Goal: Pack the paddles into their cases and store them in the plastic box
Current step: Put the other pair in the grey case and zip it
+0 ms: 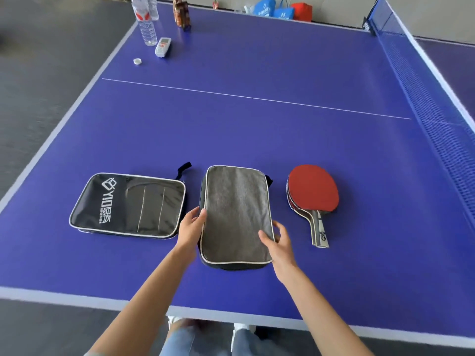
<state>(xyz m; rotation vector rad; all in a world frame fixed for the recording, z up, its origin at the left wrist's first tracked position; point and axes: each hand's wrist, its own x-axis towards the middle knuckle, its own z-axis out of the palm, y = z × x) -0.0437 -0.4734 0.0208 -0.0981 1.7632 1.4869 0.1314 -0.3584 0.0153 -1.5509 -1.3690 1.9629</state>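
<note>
A grey-faced paddle case (236, 214) with white piping lies in front of me on the blue table (257, 129). My left hand (191, 226) grips its left edge, thumb on top. My right hand (279, 240) pinches its right edge near the lower corner. A second, black case (128, 205) with white lettering lies flat to the left, its strap pointing away. To the right, stacked red-rubber paddles (312, 192) lie with their handles toward me. No plastic box is in view.
At the far left of the table stand water bottles (146, 21), a white handheld device (163, 47), a bottle cap (137, 61) and a brown packet (181, 12). The net (437, 111) runs along the right side. Blue and red bags (280, 9) sit on the floor beyond.
</note>
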